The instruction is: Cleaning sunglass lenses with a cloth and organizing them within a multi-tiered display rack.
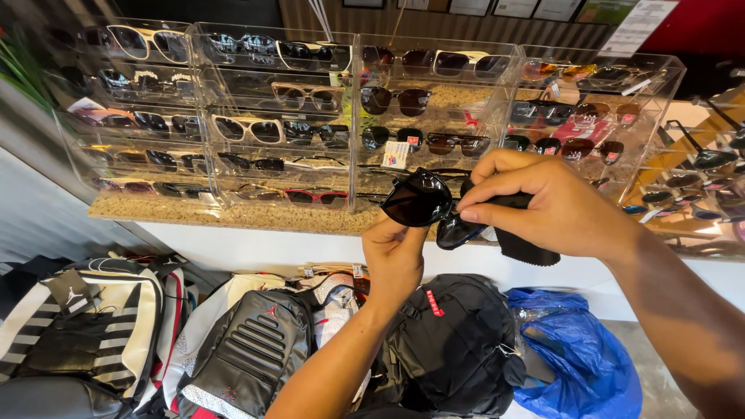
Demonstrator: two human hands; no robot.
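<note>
My left hand (393,256) holds a pair of black sunglasses (419,200) from below, by the frame near the left lens. My right hand (535,203) pinches a black cleaning cloth (521,247) over the other lens, with thumb and fingers pressed on it. Cloth hangs below that hand. Both hands meet in front of a counter, over bags on the floor.
Clear acrylic display cases (353,116) hold several rows of sunglasses on a speckled counter (233,213). Below lie a grey backpack (252,349), a black backpack (454,341), a striped white bag (93,326) and a blue plastic bag (582,357).
</note>
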